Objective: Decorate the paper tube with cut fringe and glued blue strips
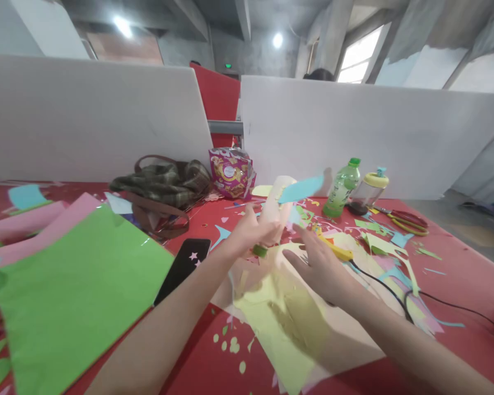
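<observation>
My left hand (257,226) is wrapped round a cream, paper-covered bottle shape (276,202), tilted away from me. A green end like a cap (259,250) shows below that hand. A light blue paper piece (302,189), blurred, sticks out to the right from the shape's upper part; whether it is glued on I cannot tell. My right hand (318,262) is held with fingers stretched apart and nothing in it, over pale paper. Just beyond it lies a yellow glue gun (335,247) with a black cord. Creased yellow paper (280,312) is spread below both hands.
On the red table (214,351) are green paper (78,296), a black phone (186,269), a plaid bag (164,184), a purple snack bag (231,173), a green bottle (342,188), a clear jar (369,193), scissors (407,221) and paper scraps. White panels (354,131) stand behind.
</observation>
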The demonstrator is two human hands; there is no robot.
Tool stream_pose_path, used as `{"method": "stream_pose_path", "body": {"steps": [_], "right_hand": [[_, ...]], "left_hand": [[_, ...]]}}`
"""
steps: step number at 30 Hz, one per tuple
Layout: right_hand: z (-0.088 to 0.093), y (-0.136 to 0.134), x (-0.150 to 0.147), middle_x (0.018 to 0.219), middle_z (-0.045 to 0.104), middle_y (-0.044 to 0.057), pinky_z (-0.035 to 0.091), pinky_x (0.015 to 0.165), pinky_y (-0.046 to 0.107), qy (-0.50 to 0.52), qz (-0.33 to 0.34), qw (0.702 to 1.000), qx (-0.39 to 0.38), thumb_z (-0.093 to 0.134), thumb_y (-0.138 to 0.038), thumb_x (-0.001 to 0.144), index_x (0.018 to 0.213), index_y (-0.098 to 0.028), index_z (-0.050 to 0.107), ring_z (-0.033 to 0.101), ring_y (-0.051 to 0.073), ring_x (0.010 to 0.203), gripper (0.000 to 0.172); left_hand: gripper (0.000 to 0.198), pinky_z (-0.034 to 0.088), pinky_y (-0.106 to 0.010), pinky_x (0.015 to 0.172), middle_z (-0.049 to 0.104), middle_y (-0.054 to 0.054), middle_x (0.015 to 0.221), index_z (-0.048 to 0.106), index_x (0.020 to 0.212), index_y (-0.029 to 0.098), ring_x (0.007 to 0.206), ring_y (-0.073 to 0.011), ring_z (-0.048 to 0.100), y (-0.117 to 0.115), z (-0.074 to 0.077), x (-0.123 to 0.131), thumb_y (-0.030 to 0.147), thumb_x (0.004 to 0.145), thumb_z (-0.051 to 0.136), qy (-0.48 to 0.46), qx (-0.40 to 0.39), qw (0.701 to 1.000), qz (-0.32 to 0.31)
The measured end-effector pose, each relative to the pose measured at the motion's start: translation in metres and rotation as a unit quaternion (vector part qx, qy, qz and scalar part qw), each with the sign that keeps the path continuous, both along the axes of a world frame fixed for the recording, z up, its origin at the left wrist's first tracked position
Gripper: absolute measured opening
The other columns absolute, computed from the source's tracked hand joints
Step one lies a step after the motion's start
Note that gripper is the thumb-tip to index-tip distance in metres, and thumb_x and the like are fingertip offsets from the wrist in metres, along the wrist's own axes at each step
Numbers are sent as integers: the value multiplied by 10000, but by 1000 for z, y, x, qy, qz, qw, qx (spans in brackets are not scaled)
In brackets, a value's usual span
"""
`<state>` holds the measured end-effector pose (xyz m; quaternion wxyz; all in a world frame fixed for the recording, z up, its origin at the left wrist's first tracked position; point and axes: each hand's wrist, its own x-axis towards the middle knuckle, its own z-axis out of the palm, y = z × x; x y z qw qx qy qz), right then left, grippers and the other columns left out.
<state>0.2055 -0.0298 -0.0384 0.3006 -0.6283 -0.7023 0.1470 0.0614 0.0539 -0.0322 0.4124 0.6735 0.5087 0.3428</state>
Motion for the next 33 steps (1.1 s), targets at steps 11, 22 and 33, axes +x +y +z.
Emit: {"method": "stream_pose_path", "body": {"steps": [11,22,33], "right_hand": [[3,15,7,1038,551,39,443,767,339,436,77,891,-101,475,-397,750,1059,-244,428,546,188,906,348],[14,27,48,1034,532,98,488,625,310,254,81,947,-180,557,-320,660,1145,-198,376,567,224,836,532],[35,92,55,1047,564,56,458,701,238,31,317,889,-328,551,-245,600,1076,-155,480,537,179,930,489]], "left_hand": [[557,433,-347,746,323,-133,1123,229,1144,167,941,-225,473,-56,-3,25,338,691,506,102,201,971,-77],[245,442,-303,694,569,-29,876,517,941,230,784,-178,540,-57,50,-18,238,759,354,204,172,946,-183],[626,386,-282,850,375,-44,1209,321,1164,243,1064,-189,417,10,36,-58,300,604,596,189,175,944,-208]]}}
